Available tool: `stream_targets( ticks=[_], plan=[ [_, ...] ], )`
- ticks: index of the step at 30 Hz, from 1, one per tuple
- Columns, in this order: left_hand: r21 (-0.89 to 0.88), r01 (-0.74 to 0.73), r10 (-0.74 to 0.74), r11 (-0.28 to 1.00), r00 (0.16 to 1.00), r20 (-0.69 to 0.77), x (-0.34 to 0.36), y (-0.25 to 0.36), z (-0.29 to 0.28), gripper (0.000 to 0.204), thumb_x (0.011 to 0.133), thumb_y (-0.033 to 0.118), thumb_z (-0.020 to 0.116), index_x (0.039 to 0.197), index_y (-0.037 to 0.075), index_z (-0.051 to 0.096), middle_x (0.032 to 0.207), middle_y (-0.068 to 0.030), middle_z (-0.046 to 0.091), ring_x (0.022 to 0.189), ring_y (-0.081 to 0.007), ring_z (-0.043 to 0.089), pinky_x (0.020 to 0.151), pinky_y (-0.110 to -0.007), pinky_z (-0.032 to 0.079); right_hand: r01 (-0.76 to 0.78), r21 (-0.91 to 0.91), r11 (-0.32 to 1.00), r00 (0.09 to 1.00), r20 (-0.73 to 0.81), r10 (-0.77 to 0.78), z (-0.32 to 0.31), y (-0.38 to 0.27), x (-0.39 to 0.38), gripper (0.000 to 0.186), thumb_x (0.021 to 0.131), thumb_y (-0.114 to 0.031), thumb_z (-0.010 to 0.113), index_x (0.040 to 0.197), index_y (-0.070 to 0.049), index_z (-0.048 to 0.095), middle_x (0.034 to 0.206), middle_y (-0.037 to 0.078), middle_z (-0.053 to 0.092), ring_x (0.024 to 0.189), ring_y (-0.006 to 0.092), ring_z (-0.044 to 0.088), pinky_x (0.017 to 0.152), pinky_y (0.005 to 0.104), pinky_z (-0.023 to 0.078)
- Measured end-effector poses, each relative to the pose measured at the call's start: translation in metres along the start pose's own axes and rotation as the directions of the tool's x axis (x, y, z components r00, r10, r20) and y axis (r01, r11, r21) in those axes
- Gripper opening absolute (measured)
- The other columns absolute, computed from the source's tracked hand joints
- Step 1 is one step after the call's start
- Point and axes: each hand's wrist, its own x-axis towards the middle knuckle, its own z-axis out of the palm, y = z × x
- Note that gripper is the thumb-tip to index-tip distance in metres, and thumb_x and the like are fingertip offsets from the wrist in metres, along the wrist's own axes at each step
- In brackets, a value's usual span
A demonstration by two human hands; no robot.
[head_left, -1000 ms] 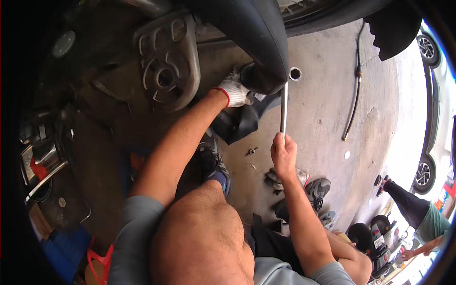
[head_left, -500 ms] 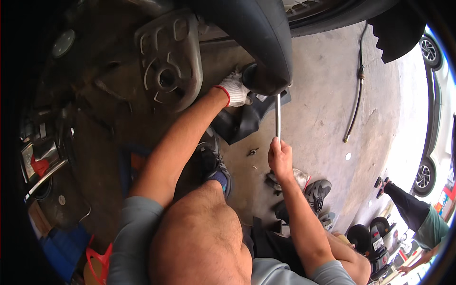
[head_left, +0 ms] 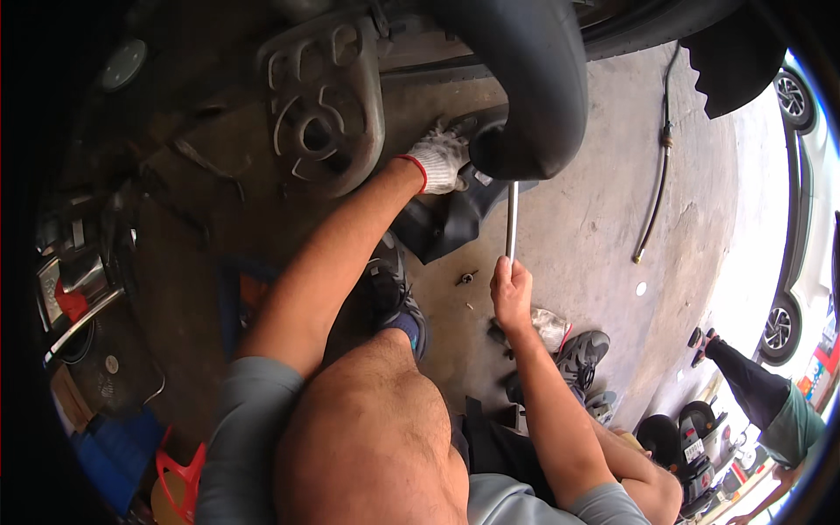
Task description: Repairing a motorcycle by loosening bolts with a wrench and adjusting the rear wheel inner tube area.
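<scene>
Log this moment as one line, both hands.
left hand: gloved, beside curved black tube; right hand: bare, closed around metal rod; black hose: on floor

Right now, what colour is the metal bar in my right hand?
The metal bar is silvery grey; it shows best in the head view.

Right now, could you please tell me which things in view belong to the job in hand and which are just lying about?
Seemingly in use: rod, held by the right hand; black tube, beside the gloved left hand; black sheet beneath.
Lying about: hose; loose glove; small metal fitting.
</scene>
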Motion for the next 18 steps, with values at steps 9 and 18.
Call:
stream_targets(
  ticks=[9,18],
  plan=[
    [-0.202,0.095,-0.107,0.975,0.993,-0.048,-0.018,0.005,-0.017,0.09,0.066,0.039,0.072,0.138,0.009,0.027,0.142,-0.0162,0.028,0.132,-0.0309,0.023,0.11,-0.033,0.02,0.03,0.182,0.983,0.999,-0.024,-0.026,-0.001,-0.035,-0.014,0.037,0.095,-0.029,0.043,0.064,-0.009,0.042,0.051,-0.004,0.04,0.041,0.0051,0.035,0.038,0.0226,0.027],
    [-0.163,0.068,-0.077,0.984,0.996,-0.045,-0.01,-0.007,-0.004,0.088,0.067,0.038,0.071,0.138,0.01,0.027,0.143,-0.0151,0.027,0.133,-0.0314,0.022,0.11,-0.034,0.021,-0.081,0.21,0.974,0.993,0.095,0.062,0.007,-0.046,-0.005,0.038,0.095,-0.03,0.044,0.064,-0.009,0.042,0.049,-0.004,0.039,0.04,0.0051,0.033,0.038,0.0224,0.026]
  ],
)
